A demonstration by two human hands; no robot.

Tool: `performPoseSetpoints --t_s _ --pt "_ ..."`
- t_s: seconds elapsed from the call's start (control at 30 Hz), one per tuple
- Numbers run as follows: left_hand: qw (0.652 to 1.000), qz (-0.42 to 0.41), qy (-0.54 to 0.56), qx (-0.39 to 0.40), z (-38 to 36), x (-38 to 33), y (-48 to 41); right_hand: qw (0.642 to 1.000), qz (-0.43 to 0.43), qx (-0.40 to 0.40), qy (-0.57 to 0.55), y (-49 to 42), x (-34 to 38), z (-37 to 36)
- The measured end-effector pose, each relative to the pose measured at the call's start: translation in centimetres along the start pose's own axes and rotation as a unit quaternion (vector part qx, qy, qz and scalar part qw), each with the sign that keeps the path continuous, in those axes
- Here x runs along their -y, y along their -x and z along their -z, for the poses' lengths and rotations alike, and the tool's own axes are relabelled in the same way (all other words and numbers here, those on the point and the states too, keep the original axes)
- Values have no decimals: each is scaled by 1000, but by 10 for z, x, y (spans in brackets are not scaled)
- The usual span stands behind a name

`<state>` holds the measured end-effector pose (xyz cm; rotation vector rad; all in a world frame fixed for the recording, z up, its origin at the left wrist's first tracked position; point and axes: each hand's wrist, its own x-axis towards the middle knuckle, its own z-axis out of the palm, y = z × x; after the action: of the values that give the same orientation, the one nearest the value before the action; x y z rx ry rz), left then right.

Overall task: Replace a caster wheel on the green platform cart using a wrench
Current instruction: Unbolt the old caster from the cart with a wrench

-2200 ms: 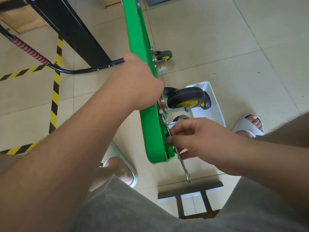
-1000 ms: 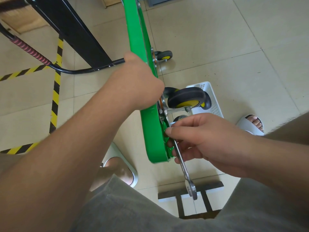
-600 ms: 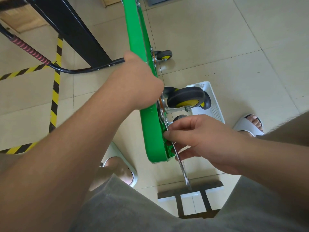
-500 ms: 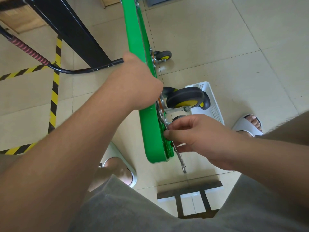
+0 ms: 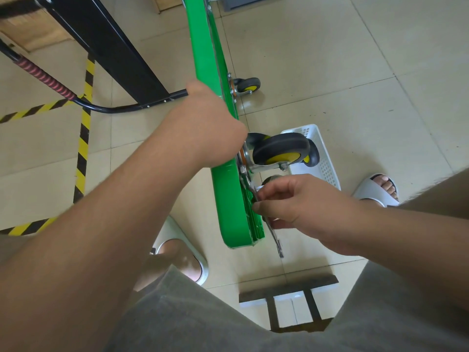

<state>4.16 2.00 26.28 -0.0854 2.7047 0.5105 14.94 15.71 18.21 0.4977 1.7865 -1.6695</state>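
Your left hand (image 5: 203, 128) reaches out from a straight forearm and grips the upper edge of the green platform cart (image 5: 205, 47); its fingers curl over to the wheel side, where their tips are hidden, and the thumb lies along the deck's near face. Your right hand (image 5: 299, 207) comes in from the right with the wrist bent inward, and its fingers (image 5: 274, 193) and thumb pinch the shank of the wrench (image 5: 275, 237) narrowly, close against the cart's underside. The white basket (image 5: 327, 168) sits on the floor just beyond that hand, and a dark wheel with a yellow hub (image 5: 313, 156) shows over its near rim; you cannot tell what else it holds. The cart stands on its side with the deck upright, its long axis running away from you and its underside facing right. The caster wheel (image 5: 281, 148) juts out to the right from its mounting plate near the cart's close end, and a 2nd caster (image 5: 250, 85) sits farther along. The wrench runs along the underside from that plate toward you, tilted a little right, with its free end past the cart's near corner.
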Motion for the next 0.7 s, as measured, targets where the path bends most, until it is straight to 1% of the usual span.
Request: performPoseSetpoints --t_s 0.23,0.5,0.57,0.7 --pt "1000 -11 8 5 0 1 -2 999 -25 1 -43 26 3 0" --pt "1000 -14 -13 12 0 -1 -1 995 -20 27 -92 33 14 -2" --pt "1000 -10 -2 6 0 -1 -1 994 -17 32 -106 30 15 -3" --pt "1000 -6 2 0 0 -1 0 993 -7 51 -104 26 16 -5"
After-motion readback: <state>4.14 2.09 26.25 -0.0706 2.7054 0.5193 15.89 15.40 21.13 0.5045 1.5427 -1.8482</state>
